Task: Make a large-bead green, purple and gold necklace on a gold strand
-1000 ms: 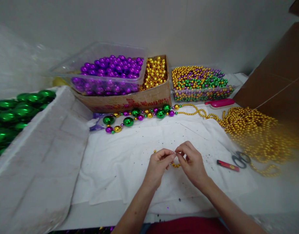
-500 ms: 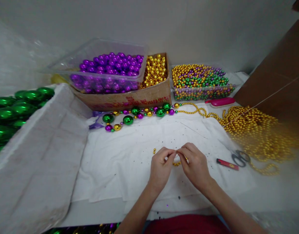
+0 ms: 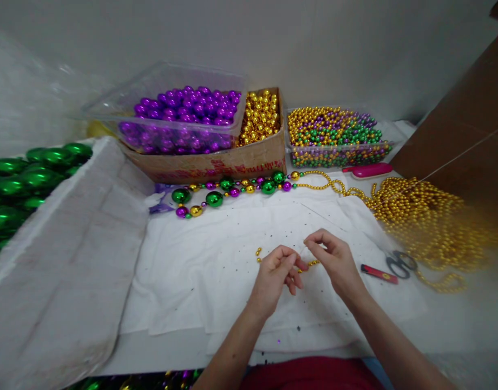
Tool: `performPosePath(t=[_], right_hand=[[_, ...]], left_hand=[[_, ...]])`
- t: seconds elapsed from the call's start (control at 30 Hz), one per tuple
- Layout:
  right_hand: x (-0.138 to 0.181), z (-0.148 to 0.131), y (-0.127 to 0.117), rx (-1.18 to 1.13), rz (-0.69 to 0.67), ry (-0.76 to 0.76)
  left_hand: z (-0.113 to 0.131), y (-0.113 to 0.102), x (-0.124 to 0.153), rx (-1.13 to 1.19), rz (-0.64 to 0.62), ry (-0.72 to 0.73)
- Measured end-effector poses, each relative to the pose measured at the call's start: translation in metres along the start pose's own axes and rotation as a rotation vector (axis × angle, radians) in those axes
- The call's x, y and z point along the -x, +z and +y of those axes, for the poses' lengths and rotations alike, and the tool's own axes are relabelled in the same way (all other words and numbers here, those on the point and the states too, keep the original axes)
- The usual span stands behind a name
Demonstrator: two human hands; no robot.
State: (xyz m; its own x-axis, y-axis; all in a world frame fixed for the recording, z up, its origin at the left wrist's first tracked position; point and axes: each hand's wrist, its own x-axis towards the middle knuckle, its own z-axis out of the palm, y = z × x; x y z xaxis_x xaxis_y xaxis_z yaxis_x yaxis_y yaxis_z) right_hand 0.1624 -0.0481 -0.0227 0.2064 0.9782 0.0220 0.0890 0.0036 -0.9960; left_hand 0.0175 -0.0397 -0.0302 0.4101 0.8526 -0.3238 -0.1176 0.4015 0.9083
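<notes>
My left hand pinches thumb against index finger, its other fingers curled, over the white cloth. Slightly higher and to its right, my right hand is closed in a pinch. A thin pale thread appears to stretch across the short gap between the two pinches. Below and behind the fingers lies a short run of small gold beads, partly hidden by my hands. Another bit of gold beads shows just left of my left hand.
Behind lies a necklace of green, purple and gold beads. A tub of purple beads, a cardboard box and a tub of small mixed beads stand at the back. Scissors, a red lighter and gold bead strands lie right.
My hands, which met fingertip to fingertip, have moved apart. The right went slightly up and right; the left has turned and its lower fingers have loosened.
</notes>
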Motion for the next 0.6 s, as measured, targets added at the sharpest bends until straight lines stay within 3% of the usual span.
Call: performPosePath(t=[0.13, 0.27, 0.4, 0.6], right_hand=[[-0.004, 0.001, 0.000, -0.024, 0.088, -0.058], [-0.012, 0.005, -0.002, -0.104, 0.062, 0.034], [-0.018, 0.009, -0.008, 0.124, -0.007, 0.015], [-0.024, 0.006, -0.031, 0.287, -0.396, -0.054]], left_hand=[[0.000, -0.002, 0.003, 0.025, -0.021, -0.031], [0.000, -0.011, 0.009, 0.017, -0.038, -0.019], [0.001, -0.023, 0.013, 0.115, -0.030, -0.072], [0.001, -0.038, 0.012, 0.297, 0.061, -0.075]])
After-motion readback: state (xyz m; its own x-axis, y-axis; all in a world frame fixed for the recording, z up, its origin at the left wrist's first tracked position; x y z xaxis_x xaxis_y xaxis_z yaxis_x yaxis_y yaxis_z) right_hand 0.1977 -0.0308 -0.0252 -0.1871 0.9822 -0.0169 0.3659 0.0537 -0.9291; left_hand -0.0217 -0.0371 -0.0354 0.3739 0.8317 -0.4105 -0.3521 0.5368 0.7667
